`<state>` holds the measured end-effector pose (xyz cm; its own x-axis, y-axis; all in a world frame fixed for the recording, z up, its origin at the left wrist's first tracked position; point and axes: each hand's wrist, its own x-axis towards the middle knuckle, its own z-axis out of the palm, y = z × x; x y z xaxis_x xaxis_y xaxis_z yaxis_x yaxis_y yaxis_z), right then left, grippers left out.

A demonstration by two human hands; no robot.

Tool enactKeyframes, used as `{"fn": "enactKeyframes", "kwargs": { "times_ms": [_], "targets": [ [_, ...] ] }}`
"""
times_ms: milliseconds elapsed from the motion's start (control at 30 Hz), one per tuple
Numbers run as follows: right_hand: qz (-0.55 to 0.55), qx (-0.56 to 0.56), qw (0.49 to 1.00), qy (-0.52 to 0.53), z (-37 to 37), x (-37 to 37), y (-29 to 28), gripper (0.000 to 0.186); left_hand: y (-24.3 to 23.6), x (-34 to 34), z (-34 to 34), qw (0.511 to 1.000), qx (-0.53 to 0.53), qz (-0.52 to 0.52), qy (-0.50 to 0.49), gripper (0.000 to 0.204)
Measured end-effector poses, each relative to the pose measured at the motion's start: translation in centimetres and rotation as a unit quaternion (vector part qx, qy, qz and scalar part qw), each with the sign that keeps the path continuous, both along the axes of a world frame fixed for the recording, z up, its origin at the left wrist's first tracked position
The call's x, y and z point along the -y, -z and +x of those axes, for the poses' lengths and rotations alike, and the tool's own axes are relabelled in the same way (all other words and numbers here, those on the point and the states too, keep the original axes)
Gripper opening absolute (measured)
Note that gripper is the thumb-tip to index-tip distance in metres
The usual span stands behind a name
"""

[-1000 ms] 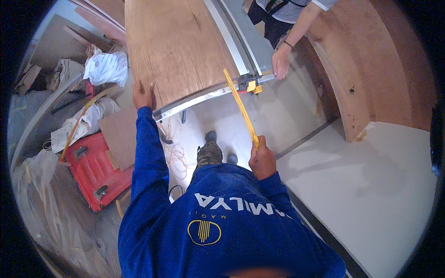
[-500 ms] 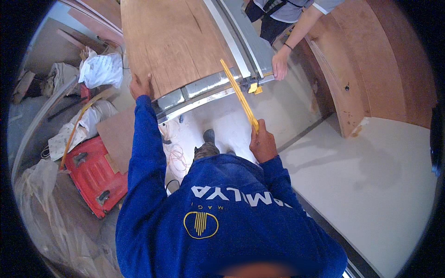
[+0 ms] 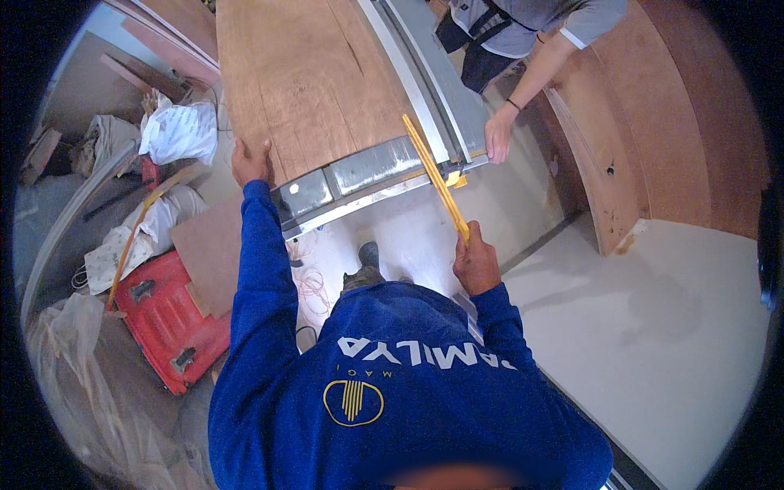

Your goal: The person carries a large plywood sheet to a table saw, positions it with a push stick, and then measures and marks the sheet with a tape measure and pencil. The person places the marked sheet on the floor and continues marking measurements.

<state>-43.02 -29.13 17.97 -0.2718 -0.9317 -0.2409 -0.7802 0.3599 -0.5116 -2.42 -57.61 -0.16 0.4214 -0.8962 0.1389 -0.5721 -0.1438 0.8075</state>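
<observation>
A brown plywood board (image 3: 314,77) lies on a grey metal machine table (image 3: 367,169). My left hand (image 3: 251,162) grips the board's near left corner, the thumb over its edge; the undersides of the fingers are hidden. In my right hand (image 3: 477,263) is a yellow folding ruler (image 3: 434,175), folded into a narrow strip. Its far end reaches over the board's right near corner, next to a pale metal rail (image 3: 412,69). A co-worker's hand (image 3: 498,135) rests at the table's right end, near a small yellow part (image 3: 456,178).
On the left lie a red plastic case (image 3: 167,318), white bags (image 3: 180,129), clear plastic sheeting (image 3: 90,392) and offcuts. Orange cord (image 3: 312,286) lies on the floor by my feet. To the right are a white panel (image 3: 653,327) and standing wooden panels (image 3: 608,155).
My right hand and the folding ruler have shifted slightly right and nearer to me. The co-worker leans further into view. My left hand stays at the board's corner.
</observation>
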Motion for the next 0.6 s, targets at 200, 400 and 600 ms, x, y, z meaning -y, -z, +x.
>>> {"fn": "enactKeyframes", "kwargs": {
  "times_ms": [200,400,600],
  "targets": [
    [-0.012,-0.011,1.000,-0.020,0.1,1.8,0.6,0.021,0.9,2.2,1.0,0.999,0.047,0.011,-0.001,0.087],
    [0.023,-0.010,1.000,-0.014,0.3,4.0,0.4,0.023,-0.4,4.1,0.6,0.999,0.050,-0.005,0.003,0.084],
    [-0.014,0.012,1.000,-0.005,1.0,6.1,0.6,0.019,-0.6,6.5,1.3,0.995,0.077,0.058,0.008,0.081]
  ]
}}
